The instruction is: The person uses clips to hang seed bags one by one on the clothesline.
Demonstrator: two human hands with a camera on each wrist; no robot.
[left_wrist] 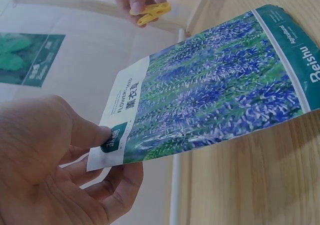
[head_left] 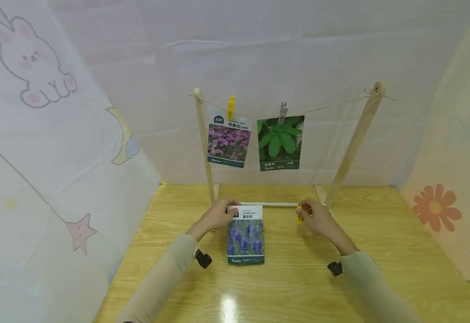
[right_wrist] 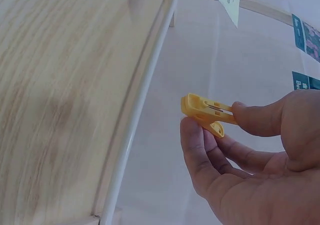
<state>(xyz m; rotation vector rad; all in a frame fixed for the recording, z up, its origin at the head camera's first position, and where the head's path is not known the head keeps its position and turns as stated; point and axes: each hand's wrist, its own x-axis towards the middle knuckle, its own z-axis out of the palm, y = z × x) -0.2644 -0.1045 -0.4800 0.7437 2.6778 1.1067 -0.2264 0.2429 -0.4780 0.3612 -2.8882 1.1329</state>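
Observation:
My left hand (head_left: 220, 213) pinches the top left corner of a seed packet (head_left: 245, 237) with purple flower spikes, thumb on the front and fingers behind. In the left wrist view the packet (left_wrist: 200, 85) tilts, its green "Beishu" band away from the hand. My right hand (head_left: 317, 217) holds a yellow clothespin (right_wrist: 205, 110) between thumb and fingers, to the right of the packet. Above, two packets hang on a string (head_left: 331, 106): a pink flower packet (head_left: 228, 143) under a yellow clothespin (head_left: 231, 107), and a green leaf packet (head_left: 281, 146) under a grey clothespin (head_left: 283, 113).
Two wooden posts, the left post (head_left: 204, 143) and the right post (head_left: 356, 141), carry the string. A white rod (head_left: 279, 204) joins them low down, just behind the hands. The wooden table (head_left: 299, 287) lies below, with a pale cloth (head_left: 259, 45) behind.

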